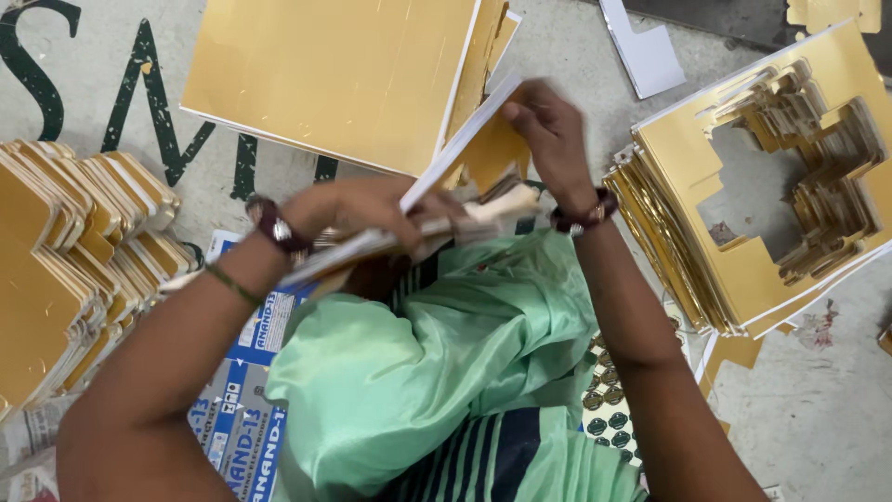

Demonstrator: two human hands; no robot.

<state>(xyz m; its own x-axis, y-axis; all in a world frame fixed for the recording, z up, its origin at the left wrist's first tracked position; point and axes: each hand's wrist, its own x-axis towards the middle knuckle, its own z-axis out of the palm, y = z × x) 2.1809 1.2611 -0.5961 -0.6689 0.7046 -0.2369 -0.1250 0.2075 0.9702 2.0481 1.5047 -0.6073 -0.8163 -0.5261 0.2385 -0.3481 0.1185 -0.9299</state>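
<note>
Left hand (358,212) closed around a thin bundle of gold-and-white card sheets (437,172), fingers curled over the lower end, just above the lap. Right hand (548,125) pinching the upper part of the same sheets, fingers bent tight on the gold piece; exact fingertip placement blurred. Sheets held edge-on and tilted, rising from lower left to upper right between the two hands, white edge showing. Dark bangle (277,226) on the left wrist, with a thin green thread band further up the forearm; dark bangle with gold spots (583,214) on the right wrist.

Under the hands, green cloth (437,363) over the lap, with dark stripes lower down. Behind the hands, flat on the floor, a large gold sheet (325,74). At far left, a fanned pile of cut gold shapes (65,251). At right, a stack of gold frames (743,270) with a stepped hole cut through the middle, floor visible through it. Near the top edge, a white scrap (646,51). Beneath the left forearm, blue-and-white printed paper (237,418). Beside the right forearm, a sheet with dark round stickers (604,400).
</note>
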